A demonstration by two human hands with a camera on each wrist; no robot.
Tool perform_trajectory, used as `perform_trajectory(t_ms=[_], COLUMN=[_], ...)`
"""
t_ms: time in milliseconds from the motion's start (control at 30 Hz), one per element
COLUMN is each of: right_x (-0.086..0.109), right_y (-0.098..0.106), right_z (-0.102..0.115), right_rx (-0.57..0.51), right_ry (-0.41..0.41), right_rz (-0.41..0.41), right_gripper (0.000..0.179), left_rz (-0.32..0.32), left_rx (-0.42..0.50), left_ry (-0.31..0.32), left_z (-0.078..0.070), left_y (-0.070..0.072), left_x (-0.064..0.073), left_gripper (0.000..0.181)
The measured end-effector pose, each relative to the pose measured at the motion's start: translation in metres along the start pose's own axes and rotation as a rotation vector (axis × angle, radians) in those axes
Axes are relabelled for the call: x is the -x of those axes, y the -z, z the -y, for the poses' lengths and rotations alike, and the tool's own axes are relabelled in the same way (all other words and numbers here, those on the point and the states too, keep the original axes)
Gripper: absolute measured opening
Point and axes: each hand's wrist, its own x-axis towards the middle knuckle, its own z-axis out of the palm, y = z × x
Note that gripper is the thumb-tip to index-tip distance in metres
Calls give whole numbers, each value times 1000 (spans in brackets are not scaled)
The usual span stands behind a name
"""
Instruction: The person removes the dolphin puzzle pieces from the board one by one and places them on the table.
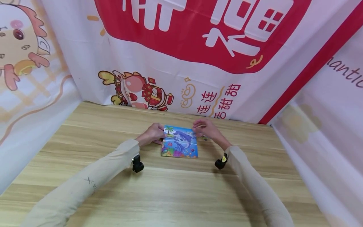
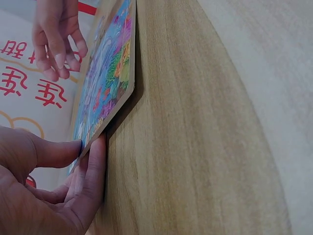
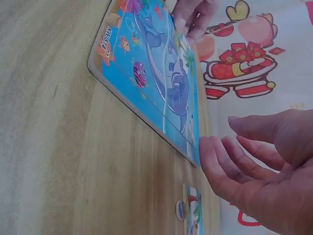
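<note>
A thin puzzle board point(image 1: 180, 142) with a dolphin picture, palm tree and coral is tilted a little off the table. My left hand point(image 1: 154, 133) pinches its left edge, thumb on the picture face and fingers beneath, as the left wrist view shows point(image 2: 54, 181). By the board's far right corner is my right hand point(image 1: 208, 129), its fingers bent loosely and holding nothing; in the right wrist view this hand point(image 3: 264, 161) has its fingertips close to that corner, and whether they touch is unclear. A loose jigsaw piece point(image 3: 194, 210) lies on the table below the right hand.
The wood-grain table point(image 1: 170, 192) runs back to a printed cloth backdrop point(image 1: 161, 63) with red lettering and cartoon figures. Cloth walls also stand at the left point(image 1: 31, 72) and right point(image 1: 326, 135). A small black camera sits on each wrist.
</note>
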Motion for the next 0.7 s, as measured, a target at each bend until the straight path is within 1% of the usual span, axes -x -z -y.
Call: perform_trajectory(t_ms=[100, 167, 233, 333, 400, 467, 533, 600, 700], right_x=[-3, -4, -4, 0, 3, 4, 4, 1, -7], right_y=[-4, -6, -10, -14, -18, -20, -21, -21, -21], right_z=[1, 1, 3, 5, 8, 9, 10, 10, 10], right_rx=[55, 112, 205, 395, 498, 564, 592, 596, 577], right_ry=[21, 42, 54, 77, 77, 73, 61, 50, 36], right_rz=[20, 51, 93, 154, 176, 184, 181, 180, 189], right_gripper=[31, 33, 37, 43, 45, 45, 45, 46, 48], left_rz=[0, -3, -2, -4, -5, -5, -3, -2, -8], left_rx=[-1, -1, 2, 2, 2, 4, 3, 4, 0], left_ry=[-3, -4, -7, -7, -4, -4, -7, -13, -20], left_z=[1, 2, 2, 2, 3, 3, 3, 3, 5], left_y=[0, 0, -1, -2, -2, -3, -3, -2, 0], left_x=[-1, -2, -2, -3, -3, -3, -3, -3, -2], left_gripper=[32, 32, 32, 32, 32, 33, 33, 34, 35])
